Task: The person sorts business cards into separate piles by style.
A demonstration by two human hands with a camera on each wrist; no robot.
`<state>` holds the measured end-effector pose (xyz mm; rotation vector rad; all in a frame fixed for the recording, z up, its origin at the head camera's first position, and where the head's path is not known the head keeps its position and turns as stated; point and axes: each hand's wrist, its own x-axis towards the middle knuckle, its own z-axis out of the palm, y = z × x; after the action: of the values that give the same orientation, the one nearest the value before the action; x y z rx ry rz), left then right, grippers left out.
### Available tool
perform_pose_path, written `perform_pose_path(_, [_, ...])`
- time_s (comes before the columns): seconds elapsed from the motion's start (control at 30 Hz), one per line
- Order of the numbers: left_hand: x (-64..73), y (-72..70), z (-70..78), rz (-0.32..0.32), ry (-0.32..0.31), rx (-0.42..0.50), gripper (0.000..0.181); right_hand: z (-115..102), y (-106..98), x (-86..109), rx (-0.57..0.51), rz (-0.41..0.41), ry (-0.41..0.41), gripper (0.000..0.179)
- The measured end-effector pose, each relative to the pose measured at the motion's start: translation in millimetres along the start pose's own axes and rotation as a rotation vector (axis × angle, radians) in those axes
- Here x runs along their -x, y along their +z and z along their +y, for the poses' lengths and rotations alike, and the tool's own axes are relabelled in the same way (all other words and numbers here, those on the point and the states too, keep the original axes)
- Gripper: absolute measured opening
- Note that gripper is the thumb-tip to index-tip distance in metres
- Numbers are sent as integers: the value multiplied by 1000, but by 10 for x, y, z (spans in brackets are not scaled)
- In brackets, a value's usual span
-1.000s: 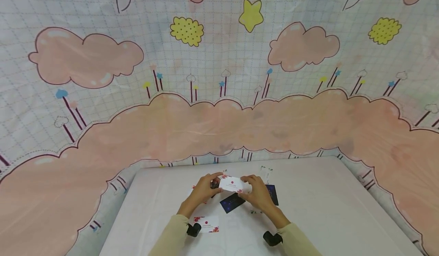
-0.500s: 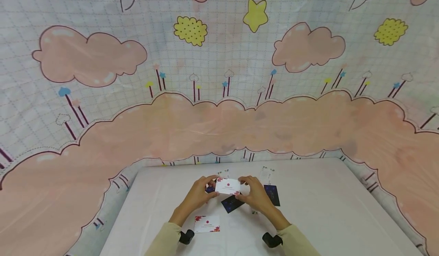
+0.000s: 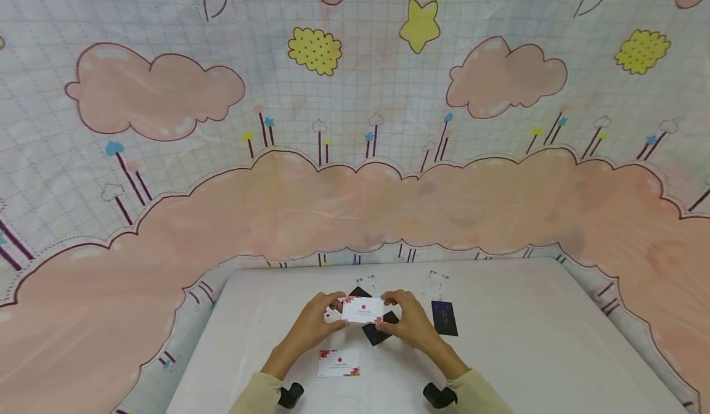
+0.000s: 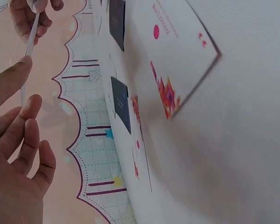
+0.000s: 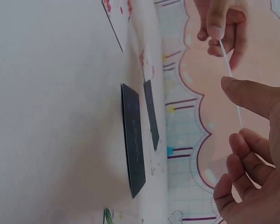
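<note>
A white business card (image 3: 362,310) with a red dot and red flowers at its corners is held up above the table, its printed side facing the head camera. My left hand (image 3: 310,324) pinches its left end between thumb and fingers. At the other end, my right hand (image 3: 415,323) grips it the same way. Both wrist views show this card (image 5: 227,63) edge-on and thin. A matching white card (image 3: 339,363) lies below on the table, nearer the left forearm. Behind the raised card are dark blue cards (image 3: 377,335), partly covered by it and the right fingers.
Another dark blue card (image 3: 445,318) lies right of the right hand. Pale cards with small leaf prints (image 3: 437,284) lie toward the back of the white table (image 3: 527,340). A cloud-patterned cloth (image 3: 355,211) rises behind the table.
Both hands have brought the white card slightly left and nearer the body, still holding both ends. More of the dark cards behind now shows. The head view has turned slightly left.
</note>
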<state>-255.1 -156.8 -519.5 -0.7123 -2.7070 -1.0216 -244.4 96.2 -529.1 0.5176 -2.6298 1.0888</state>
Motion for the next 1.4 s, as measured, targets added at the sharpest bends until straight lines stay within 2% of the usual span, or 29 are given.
perform_pose_path(0.47, [264, -113, -6, 26, -18, -56, 54, -105, 122, 70, 33, -40, -61, 53])
perform_pose_path(0.73, [427, -125, -50, 46, 8, -136, 55, -136, 240, 152, 53, -63, -77, 52])
perform_pose_path(0.83, [480, -130, -60, 35, 6, -144, 56, -160, 270, 180, 32, -64, -78, 51])
perform_pose_path(1.0, [558, -141, -67, -3, -46, -124, 55, -197, 306, 229, 45, -64, -88, 52])
perform_pose_path(1.27, [689, -148, -102, -60, -89, -133, 54, -264, 379, 310, 78, -127, -66, 53])
perform_pose_path(1.4, [734, -141, -120, -94, -106, -135, 54, -269, 421, 338, 76, -127, -70, 53])
